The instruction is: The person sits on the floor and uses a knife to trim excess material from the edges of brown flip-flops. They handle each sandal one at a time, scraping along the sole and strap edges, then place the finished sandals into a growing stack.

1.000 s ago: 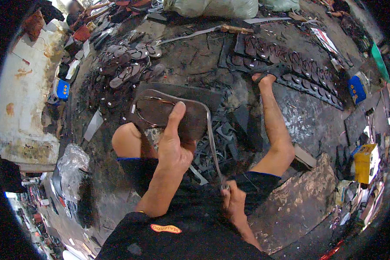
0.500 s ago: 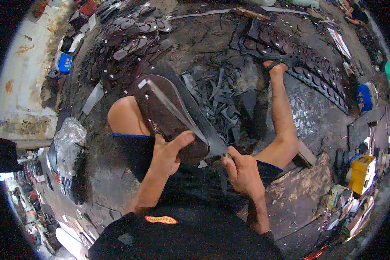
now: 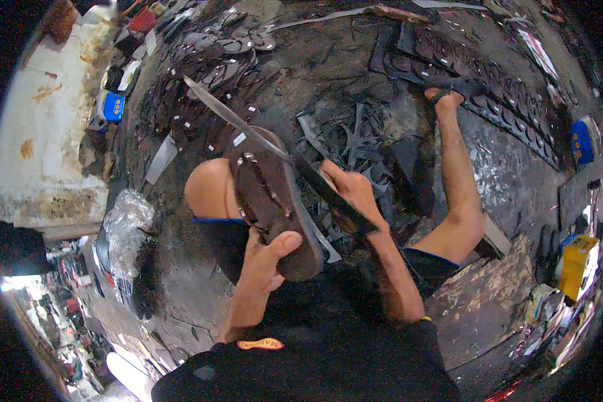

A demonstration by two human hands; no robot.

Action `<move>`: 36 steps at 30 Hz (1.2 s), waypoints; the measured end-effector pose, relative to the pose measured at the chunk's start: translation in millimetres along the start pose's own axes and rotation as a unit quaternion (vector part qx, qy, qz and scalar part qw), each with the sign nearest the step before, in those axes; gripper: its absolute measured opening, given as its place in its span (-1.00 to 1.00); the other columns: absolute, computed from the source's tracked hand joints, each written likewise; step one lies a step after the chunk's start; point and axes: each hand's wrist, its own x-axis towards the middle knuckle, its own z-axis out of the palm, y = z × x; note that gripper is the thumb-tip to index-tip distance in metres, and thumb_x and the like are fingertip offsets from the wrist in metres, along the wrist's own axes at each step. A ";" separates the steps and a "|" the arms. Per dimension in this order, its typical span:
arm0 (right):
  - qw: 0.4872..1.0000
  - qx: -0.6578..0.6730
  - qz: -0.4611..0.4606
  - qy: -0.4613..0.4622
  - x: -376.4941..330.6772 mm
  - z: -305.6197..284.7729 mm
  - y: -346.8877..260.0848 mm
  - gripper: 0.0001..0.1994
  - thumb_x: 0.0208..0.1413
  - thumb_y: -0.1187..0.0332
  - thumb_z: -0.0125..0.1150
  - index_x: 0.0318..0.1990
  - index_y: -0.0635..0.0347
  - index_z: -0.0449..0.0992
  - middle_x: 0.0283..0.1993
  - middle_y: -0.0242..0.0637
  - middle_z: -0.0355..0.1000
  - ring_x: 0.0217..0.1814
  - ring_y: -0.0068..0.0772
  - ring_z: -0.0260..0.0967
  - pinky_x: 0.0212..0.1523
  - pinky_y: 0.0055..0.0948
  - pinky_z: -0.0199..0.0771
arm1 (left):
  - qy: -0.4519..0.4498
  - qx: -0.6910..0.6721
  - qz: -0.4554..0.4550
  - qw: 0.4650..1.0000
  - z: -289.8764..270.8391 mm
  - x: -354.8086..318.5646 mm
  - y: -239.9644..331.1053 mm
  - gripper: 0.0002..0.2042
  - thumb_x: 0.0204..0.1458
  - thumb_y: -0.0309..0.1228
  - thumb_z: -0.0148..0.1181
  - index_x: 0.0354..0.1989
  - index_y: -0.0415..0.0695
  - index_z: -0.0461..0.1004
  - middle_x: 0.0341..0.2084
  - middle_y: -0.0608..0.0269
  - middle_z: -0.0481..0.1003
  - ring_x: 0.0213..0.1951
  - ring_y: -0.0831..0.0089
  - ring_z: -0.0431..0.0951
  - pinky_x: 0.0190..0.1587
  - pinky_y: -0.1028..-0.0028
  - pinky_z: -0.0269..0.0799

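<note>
My left hand (image 3: 269, 258) grips the heel end of a dark brown flip-flop (image 3: 264, 194), thumb on top of the footbed. The flip-flop is held tilted over my bent leg, with its strap and a small white label facing up. My right hand (image 3: 355, 194) is closed around a long knife (image 3: 224, 114) at the flip-flop's right side. Its narrow blade crosses the toe end and points to the far left. A dark length, seemingly the handle, runs back under my right fingers. A thin grey strip (image 3: 325, 244) shows along the sole's right edge.
Dark rubber offcuts (image 3: 358, 137) lie in a heap ahead. A pile of flip-flops (image 3: 214, 67) spreads at the far left; rows of dark soles (image 3: 502, 94) lie far right. A clear plastic bag (image 3: 128, 218) sits left, a yellow box (image 3: 578, 268) right. My outstretched leg (image 3: 457, 161) borders the right side.
My right hand has moved up and away from my body with the knife. The blade now reaches past the flip-flop's toe. My left hand still holds the flip-flop, now turned more upright.
</note>
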 end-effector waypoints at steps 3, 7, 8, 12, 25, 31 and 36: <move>0.996 -0.032 0.019 0.081 67.6 1.3 15.6 -0.75 0.34 0.11 0.05 -0.10 0.08 0.46 -0.33 0.17 0.45 -0.21 0.28 0.51 -0.33 0.03 0.46 | 0.042 0.141 -0.034 0.988 -14.1 -9.2 -15.9 -0.43 -0.14 -0.50 0.52 0.11 -0.20 0.46 -0.19 0.22 0.61 -0.11 0.37 0.62 0.04 0.31 0.57; 0.973 -0.100 0.110 0.175 111.0 -51.0 30.2 -0.67 0.37 -0.02 0.05 -0.12 0.02 0.53 -0.37 0.05 0.53 -0.21 0.26 0.52 -0.35 -0.02 0.48 | -0.070 0.152 0.018 0.986 -13.0 -7.0 -1.3 -0.53 -0.20 -0.52 0.55 -0.03 -0.22 0.56 -0.20 0.26 0.63 -0.20 0.44 0.64 -0.01 0.36 0.56; 0.968 -0.090 0.067 0.223 102.0 -46.0 34.2 -0.59 0.40 -0.07 0.00 -0.12 0.07 0.57 -0.51 -0.06 0.52 -0.41 0.01 0.56 -0.42 -0.18 0.46 | -0.084 0.209 0.036 0.974 -11.0 -5.0 2.1 -0.57 -0.18 -0.49 0.57 -0.09 -0.22 0.58 -0.23 0.26 0.64 -0.19 0.45 0.64 -0.01 0.37 0.57; 0.924 0.352 0.137 0.066 21.5 -43.0 -9.0 -0.57 0.42 0.03 0.01 -0.06 0.26 0.60 -0.31 -0.29 0.58 -0.36 -0.49 0.49 -0.33 -0.36 0.47 | -0.131 0.346 0.037 0.928 8.7 8.4 -4.1 -0.44 -0.14 -0.44 0.58 0.09 -0.25 0.51 -0.13 0.23 0.62 -0.09 0.42 0.62 0.05 0.41 0.53; 0.984 0.139 0.077 0.078 -178.3 -39.8 -40.7 -0.71 0.39 0.19 -0.01 -0.01 0.20 0.54 -0.52 -0.34 0.33 -0.52 -0.50 0.29 -0.46 -0.41 0.30 | -0.007 0.074 -0.015 0.997 -5.1 12.5 59.0 -0.59 0.27 -0.26 0.26 0.16 -0.26 0.42 -0.11 0.24 0.59 -0.13 0.51 0.61 -0.06 0.51 0.54; 0.973 0.084 0.203 -0.074 -291.2 -27.2 -54.5 -0.79 0.32 0.23 0.05 -0.16 0.17 0.50 -0.53 -0.10 0.34 -0.52 -0.10 0.35 -0.45 -0.22 0.34 | -0.084 0.078 -0.066 0.991 -22.9 -5.1 65.4 -0.68 0.27 -0.28 0.26 0.07 -0.19 0.45 -0.13 0.27 0.60 -0.11 0.52 0.60 -0.08 0.47 0.53; 0.964 0.064 0.225 -0.123 -236.3 -40.6 -37.4 -0.80 0.27 0.19 0.17 -0.14 0.12 0.47 -0.46 0.04 0.47 -0.36 0.28 0.48 -0.38 0.05 0.42 | -0.145 0.243 -0.067 0.957 -26.8 5.7 66.7 -0.68 0.26 -0.29 0.27 0.06 -0.20 0.43 -0.12 0.30 0.56 -0.06 0.57 0.54 0.02 0.46 0.47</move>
